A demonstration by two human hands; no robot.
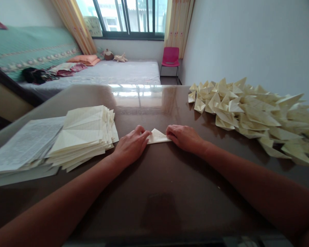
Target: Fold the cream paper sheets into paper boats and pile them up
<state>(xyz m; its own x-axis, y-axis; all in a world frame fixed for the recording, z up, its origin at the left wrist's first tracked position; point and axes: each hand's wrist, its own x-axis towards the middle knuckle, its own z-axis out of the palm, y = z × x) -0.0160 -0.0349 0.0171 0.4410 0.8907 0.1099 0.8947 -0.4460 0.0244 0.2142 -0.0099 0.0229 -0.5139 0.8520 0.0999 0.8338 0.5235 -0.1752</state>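
Note:
A cream sheet of paper [157, 137], folded to a low triangle with a flat strip along its near edge, lies on the glossy brown table [170, 178]. At its left end my left hand [132, 142] grips the paper with curled fingers. The right end is held by my right hand [182, 136], fingers bent and pressed together on the corner. Both hands rest low at the tabletop, and the fingers partly hide the paper's ends.
Left of my hands sits a stack of creased cream sheets [79, 127] beside printed papers [25, 144]. A large heap of folded paper boats [242, 106] spreads along the right. Beyond the table stand a bed [128, 72] and a pink chair [170, 56].

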